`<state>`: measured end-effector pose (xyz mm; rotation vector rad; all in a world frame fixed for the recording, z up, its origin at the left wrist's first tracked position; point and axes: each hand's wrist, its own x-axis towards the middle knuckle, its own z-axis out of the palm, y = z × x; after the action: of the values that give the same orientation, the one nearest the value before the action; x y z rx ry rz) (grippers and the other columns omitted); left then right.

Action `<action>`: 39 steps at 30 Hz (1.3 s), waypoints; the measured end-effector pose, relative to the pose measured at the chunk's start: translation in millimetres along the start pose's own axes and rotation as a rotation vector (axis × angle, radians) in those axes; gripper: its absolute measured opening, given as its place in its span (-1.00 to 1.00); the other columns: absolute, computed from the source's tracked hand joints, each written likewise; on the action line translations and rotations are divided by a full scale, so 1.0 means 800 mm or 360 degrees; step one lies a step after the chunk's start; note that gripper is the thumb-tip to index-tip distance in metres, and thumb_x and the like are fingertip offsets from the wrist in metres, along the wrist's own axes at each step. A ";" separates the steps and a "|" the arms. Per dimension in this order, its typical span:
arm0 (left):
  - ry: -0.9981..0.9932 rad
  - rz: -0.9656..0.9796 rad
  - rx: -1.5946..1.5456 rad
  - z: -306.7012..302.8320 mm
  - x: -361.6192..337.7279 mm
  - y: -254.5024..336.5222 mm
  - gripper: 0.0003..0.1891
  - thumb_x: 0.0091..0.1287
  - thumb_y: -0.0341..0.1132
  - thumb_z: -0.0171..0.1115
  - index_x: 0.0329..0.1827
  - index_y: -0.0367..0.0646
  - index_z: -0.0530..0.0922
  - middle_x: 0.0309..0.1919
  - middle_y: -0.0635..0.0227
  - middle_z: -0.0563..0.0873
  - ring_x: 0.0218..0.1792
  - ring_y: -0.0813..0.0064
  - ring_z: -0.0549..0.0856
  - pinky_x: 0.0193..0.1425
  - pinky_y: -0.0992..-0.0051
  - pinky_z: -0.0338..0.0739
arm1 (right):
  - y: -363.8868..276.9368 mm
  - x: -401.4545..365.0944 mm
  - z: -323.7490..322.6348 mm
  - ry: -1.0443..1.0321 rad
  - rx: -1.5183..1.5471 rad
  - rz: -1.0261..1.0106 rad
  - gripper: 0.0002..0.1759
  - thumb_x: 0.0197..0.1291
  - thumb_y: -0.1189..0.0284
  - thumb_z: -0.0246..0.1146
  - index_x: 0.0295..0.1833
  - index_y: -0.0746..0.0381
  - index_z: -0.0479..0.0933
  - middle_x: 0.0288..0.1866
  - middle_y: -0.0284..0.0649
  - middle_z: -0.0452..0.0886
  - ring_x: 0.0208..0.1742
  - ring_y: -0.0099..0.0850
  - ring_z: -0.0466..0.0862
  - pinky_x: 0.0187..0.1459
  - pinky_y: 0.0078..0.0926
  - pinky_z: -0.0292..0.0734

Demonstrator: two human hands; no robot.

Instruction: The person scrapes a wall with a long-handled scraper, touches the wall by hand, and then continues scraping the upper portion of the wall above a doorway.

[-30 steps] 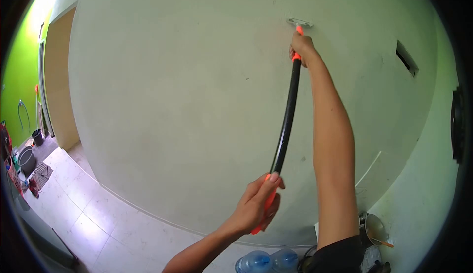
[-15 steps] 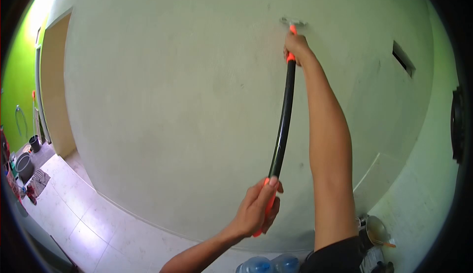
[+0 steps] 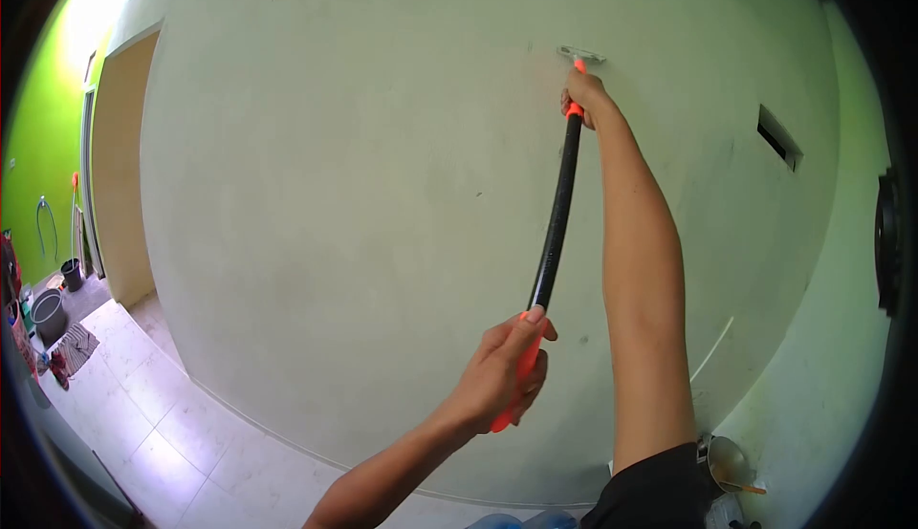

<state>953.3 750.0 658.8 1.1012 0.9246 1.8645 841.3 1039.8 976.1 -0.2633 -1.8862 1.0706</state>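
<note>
A long black pole [image 3: 557, 209] with orange ends slants up across the wall [image 3: 363, 204]. Its narrow pale head [image 3: 581, 53] lies at or close to the wall surface; contact is not clear. My right hand [image 3: 585, 97] is wrapped round the upper orange part, just below the head. Lower down, my left hand [image 3: 507, 362] grips the orange handle at the bottom end, with the thumb along it.
A doorway [image 3: 124, 166] opens at the left, near grey buckets [image 3: 48, 314] and a striped cloth [image 3: 75, 345] on the tiled floor [image 3: 158, 414]. A wall recess [image 3: 779, 137] is at the right. A pan [image 3: 729, 460] and blue bottles [image 3: 521, 521] are low down.
The view has tilted slightly upward. My left hand and the pole's lower end appear higher, while the head and my right hand sit slightly lower and further right.
</note>
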 end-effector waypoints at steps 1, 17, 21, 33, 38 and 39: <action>0.0021 0.0000 -0.0041 0.000 -0.001 -0.001 -0.49 0.64 0.16 -0.16 -0.03 -0.17 0.42 -0.71 0.50 0.27 -0.80 0.63 0.24 -0.77 0.52 0.24 | 0.004 -0.014 -0.002 -0.0020 0.0068 -0.0018 -0.60 0.55 0.20 -0.07 -0.25 0.31 0.35 -0.58 -0.22 0.42 -0.66 -0.43 0.42 -0.58 -0.43 0.45; -0.0127 0.0240 -0.0296 0.042 -0.051 0.010 -0.24 0.60 -0.17 0.03 0.71 0.00 -0.19 -0.30 0.01 0.65 -0.84 0.53 0.41 -0.77 0.52 0.33 | 0.008 -0.096 0.000 0.0121 0.0688 0.0137 -0.83 0.50 0.40 -0.04 0.11 0.15 0.31 -0.39 -0.28 0.44 -0.60 -0.65 0.31 -0.65 -0.67 0.27; -0.0156 0.0264 -0.0216 0.013 -0.027 -0.002 -0.21 0.57 -0.33 0.06 0.74 0.01 -0.17 -0.42 0.13 0.62 -0.85 0.59 0.33 -0.76 0.54 0.29 | 0.006 -0.088 0.004 0.0236 0.0591 0.0048 -0.84 0.51 0.32 0.00 0.06 0.13 0.33 -0.42 -0.30 0.43 -0.61 -0.65 0.31 -0.66 -0.67 0.26; -0.0246 0.0249 -0.0504 0.043 0.021 0.055 -0.17 0.54 -0.39 0.11 0.74 0.07 -0.17 -0.47 0.30 0.50 -0.81 0.59 0.34 -0.77 0.52 0.28 | -0.072 -0.006 -0.018 0.0146 0.0337 0.0033 -0.62 0.54 0.23 0.01 -0.35 0.22 0.30 -0.54 -0.36 0.34 -0.67 -0.67 0.24 -0.70 -0.70 0.20; -0.0340 0.0262 -0.0724 0.049 -0.006 0.048 -0.14 0.55 -0.36 0.16 0.74 0.09 -0.20 -0.45 0.27 0.51 -0.79 0.59 0.35 -0.77 0.53 0.28 | -0.062 -0.028 -0.019 0.0187 0.0225 0.0132 -0.69 0.51 0.29 0.01 -0.31 0.22 0.28 -0.54 -0.37 0.33 -0.68 -0.67 0.24 -0.71 -0.71 0.18; -0.0344 0.0248 -0.0717 0.046 -0.006 0.047 -0.13 0.54 -0.36 0.18 0.75 0.10 -0.20 -0.44 0.27 0.52 -0.78 0.57 0.36 -0.74 0.52 0.29 | -0.057 -0.032 -0.018 0.0198 0.0195 0.0159 -0.71 0.51 0.29 0.01 -0.29 0.22 0.27 -0.54 -0.37 0.34 -0.68 -0.67 0.24 -0.71 -0.71 0.18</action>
<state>978.7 736.5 703.0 1.0836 0.2802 1.9060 877.7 1005.9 997.9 -0.3488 -1.7051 1.2045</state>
